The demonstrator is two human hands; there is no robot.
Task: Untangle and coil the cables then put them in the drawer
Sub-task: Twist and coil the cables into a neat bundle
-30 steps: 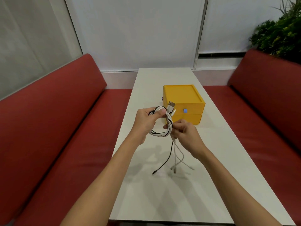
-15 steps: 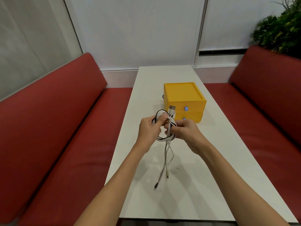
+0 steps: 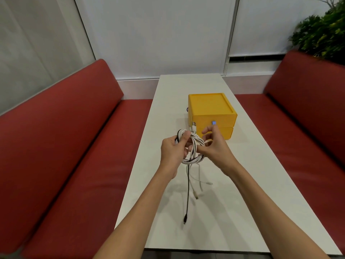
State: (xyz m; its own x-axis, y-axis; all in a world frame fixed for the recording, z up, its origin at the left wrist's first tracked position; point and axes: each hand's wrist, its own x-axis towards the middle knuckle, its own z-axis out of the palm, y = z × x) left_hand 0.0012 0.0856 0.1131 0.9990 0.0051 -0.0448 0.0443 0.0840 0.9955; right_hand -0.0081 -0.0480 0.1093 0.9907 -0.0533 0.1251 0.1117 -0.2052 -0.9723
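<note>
A coil of white and black cables (image 3: pixel 194 146) hangs in the air above the white table (image 3: pixel 233 184). My left hand (image 3: pixel 173 150) grips the coil's left side, thumb over the top. My right hand (image 3: pixel 214 146) pinches the coil's right side, with the index finger raised. A USB plug (image 3: pixel 194 126) sticks up from the coil. Loose ends dangle below: a black cable end (image 3: pixel 185 219) and white ends (image 3: pixel 197 186) that reach the tabletop. Behind my hands stands a yellow drawer box (image 3: pixel 211 107) with two shut drawers and a small blue handle (image 3: pixel 214 123).
Red bench seats (image 3: pixel 74 146) run along both sides of the table; the right one (image 3: pixel 298 128) has a green plant (image 3: pixel 323 32) behind its backrest. A white wall and window blinds close off the far end.
Both hands stayed on the coil and the right hand shifted around it, index finger now lifted. The dangling ends have swung and hang lower, nearer the table's front.
</note>
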